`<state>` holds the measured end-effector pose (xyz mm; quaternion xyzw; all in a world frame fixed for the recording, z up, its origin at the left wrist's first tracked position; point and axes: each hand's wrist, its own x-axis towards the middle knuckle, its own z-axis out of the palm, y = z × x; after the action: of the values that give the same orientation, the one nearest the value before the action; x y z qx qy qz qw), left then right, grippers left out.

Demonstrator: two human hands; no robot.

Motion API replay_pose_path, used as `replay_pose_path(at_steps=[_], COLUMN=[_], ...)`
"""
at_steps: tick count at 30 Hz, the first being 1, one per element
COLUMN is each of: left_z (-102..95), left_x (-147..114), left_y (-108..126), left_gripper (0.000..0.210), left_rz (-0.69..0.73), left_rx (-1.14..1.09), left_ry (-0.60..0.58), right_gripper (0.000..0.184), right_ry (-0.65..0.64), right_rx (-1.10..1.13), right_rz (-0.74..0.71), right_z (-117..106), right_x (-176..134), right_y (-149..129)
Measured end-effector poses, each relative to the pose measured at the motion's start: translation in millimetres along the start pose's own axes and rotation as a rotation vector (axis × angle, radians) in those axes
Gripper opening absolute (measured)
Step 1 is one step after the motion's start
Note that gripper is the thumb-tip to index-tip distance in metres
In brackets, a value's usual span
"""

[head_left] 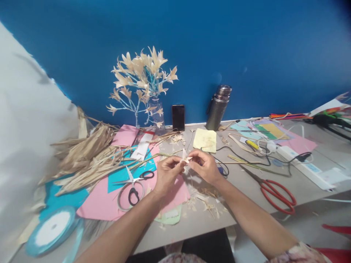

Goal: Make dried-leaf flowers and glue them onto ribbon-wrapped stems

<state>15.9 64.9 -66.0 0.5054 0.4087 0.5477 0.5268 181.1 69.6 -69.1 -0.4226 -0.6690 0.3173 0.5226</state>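
Note:
Between my two hands, above the front middle of the table, is a small pale husk flower [186,159] with pointed petals. The fingertips of my left hand [169,170] pinch it from one side. My right hand [204,166] grips its other side with thumb and forefinger. A thin stem or wire seems to hang below the flower. Under my hands lie pink paper [95,201] and scattered husk scraps [204,201]. Black-handled scissors [134,179] rest open to the left of my left hand, by a grey ring of wire or tape [120,195].
Dried husks [93,153] are heaped at left, near a blue ribbon roll [52,232]. Behind stand a vase of husk flowers [157,113], a phone [178,117] and a thermos [218,109]. Red-handled scissors [279,195] and a power strip [304,168] with cables lie at right.

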Motion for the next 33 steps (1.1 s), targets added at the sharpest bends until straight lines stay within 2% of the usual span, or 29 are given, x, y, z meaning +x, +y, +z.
replay_pose_path(at_steps=[7, 19, 28, 33], left_z=[-0.4, 0.7, -1.7, -0.1], left_x=[0.3, 0.8, 1.1, 0.6], left_y=[-1.6, -1.3, -11.7, -7.4], left_gripper=[0.009, 0.010, 0.003, 0.005], left_rz=[0.020, 0.011, 0.016, 0.024], left_rx=[0.038, -0.002, 0.012, 0.018], left_ry=[0.007, 0.018, 0.037, 0.055], right_gripper=[0.005, 0.008, 0.006, 0.006], right_ry=[-0.014, -0.020, -0.042, -0.016], right_rx=[-0.038, -0.032, -0.019, -0.028], right_rz=[-0.026, -0.019, -0.017, 0.003], right_z=[0.8, 0.7, 3.1, 3.7], right_x=[-0.9, -0.8, -2.4, -3.6], right_y=[4.1, 5.4, 6.1, 5.8])
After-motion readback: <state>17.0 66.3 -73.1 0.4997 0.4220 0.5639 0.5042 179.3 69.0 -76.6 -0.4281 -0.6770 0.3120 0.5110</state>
